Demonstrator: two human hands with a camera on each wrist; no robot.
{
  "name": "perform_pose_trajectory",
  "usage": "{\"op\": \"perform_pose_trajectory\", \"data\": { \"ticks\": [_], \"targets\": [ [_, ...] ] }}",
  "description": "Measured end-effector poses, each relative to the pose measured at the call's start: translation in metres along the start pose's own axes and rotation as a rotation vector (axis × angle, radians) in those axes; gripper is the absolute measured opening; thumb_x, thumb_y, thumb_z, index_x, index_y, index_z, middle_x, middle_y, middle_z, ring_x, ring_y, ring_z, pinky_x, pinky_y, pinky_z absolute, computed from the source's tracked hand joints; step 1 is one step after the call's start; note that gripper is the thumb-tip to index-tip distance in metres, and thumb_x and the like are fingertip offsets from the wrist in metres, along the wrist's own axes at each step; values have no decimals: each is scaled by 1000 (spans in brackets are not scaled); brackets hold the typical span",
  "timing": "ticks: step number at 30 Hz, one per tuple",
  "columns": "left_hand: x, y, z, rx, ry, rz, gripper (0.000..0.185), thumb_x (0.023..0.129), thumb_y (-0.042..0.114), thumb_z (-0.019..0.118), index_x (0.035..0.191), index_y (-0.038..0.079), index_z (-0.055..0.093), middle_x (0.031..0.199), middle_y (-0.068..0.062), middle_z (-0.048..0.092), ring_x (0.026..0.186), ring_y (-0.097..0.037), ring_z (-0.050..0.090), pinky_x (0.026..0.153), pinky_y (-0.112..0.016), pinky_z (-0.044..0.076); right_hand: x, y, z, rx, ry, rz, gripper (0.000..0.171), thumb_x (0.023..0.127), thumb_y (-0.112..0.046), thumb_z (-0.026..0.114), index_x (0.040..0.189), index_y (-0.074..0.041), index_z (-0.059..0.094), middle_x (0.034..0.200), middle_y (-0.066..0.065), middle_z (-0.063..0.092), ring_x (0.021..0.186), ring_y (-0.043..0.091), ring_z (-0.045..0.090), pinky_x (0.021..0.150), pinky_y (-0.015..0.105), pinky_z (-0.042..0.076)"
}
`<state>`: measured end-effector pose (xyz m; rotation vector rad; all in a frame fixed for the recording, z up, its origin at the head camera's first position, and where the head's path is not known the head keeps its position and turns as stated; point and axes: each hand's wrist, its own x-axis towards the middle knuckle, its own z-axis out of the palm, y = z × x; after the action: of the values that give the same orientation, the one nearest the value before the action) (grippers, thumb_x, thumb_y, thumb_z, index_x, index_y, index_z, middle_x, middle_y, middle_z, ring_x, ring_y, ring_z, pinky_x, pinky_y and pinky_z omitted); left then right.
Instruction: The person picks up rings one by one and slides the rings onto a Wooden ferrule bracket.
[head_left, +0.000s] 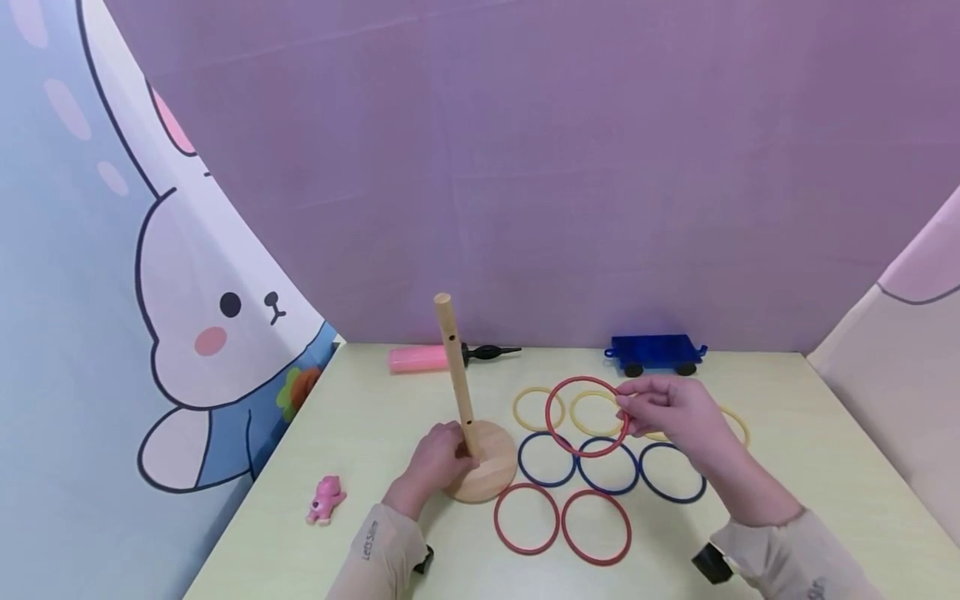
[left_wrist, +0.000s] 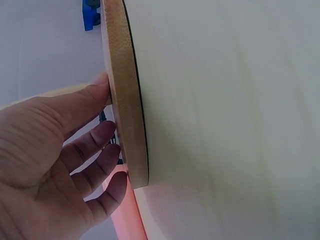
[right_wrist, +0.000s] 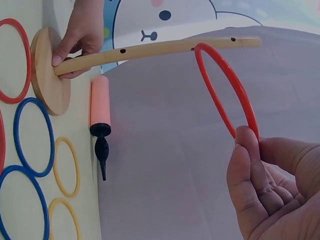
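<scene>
The right hand (head_left: 671, 412) is pinching a red ring (head_left: 587, 415) by its rim between thumb and fingers, holding it lifted above the table (head_left: 825, 433). Just to the left of that hand, the left hand (head_left: 437, 457) is curling round the foot of an upright wooden peg (head_left: 454, 367) and resting on its round base (head_left: 487, 475); the left wrist view is too close to show the grip fully. Beneath and around the right hand, yellow rings (head_left: 536, 408), blue rings (head_left: 546, 459) and two more red rings (head_left: 527, 518) are lying flat. Beyond the hands, a pink pump (head_left: 417, 359) and a blue toy wagon (head_left: 654, 352) are sitting by the wall. A pink figure (head_left: 326, 498) is lying left of the left hand.
</scene>
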<state>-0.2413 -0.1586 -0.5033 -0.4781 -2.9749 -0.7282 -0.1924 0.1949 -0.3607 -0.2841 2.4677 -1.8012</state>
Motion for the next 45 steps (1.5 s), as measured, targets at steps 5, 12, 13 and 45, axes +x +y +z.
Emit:
{"op": "perform_pose_trajectory", "data": {
  "ticks": [5, 12, 13, 45],
  "targets": [
    [0, 1, -2, -1, -12, -15, 26, 76, 21, 83, 97, 10, 72, 85, 5, 59, 80, -16, 48, 73, -32, 43, 3, -4, 4, 15, 3, -8, 31, 94, -15, 66, 114, 9, 62, 88, 14, 71, 73, 24, 69, 70, 33, 58],
    [0, 2, -3, -9, -15, -3, 23, 77, 19, 82, 96, 10, 72, 86, 5, 59, 81, -16, 48, 73, -33, 43, 6, -15, 8, 51, -7, -37, 30, 94, -11, 64, 113, 11, 61, 88, 14, 72, 72, 23, 69, 69, 33, 58],
    [-1, 2, -3, -9, -14, 5, 22, 77, 19, 82, 95, 10, 72, 85, 5, 59, 81, -16, 48, 72, -33, 43, 7, -16, 9, 50, -6, -36, 29, 94, -12, 65, 113, 10, 61, 88, 13, 72, 72, 23, 69, 69, 33, 58],
    [1, 0, -1, 7, -1, 14, 18, 77, 19, 82, 90, 11, 72, 86, 4, 60, 79, -16, 48, 71, -32, 42, 24, -61, 34, 92, -64, -94, 29, 93, -14, 68, 113, 7, 64, 82, 11, 70, 71, 22, 67, 71, 35, 58]
  ]
}}
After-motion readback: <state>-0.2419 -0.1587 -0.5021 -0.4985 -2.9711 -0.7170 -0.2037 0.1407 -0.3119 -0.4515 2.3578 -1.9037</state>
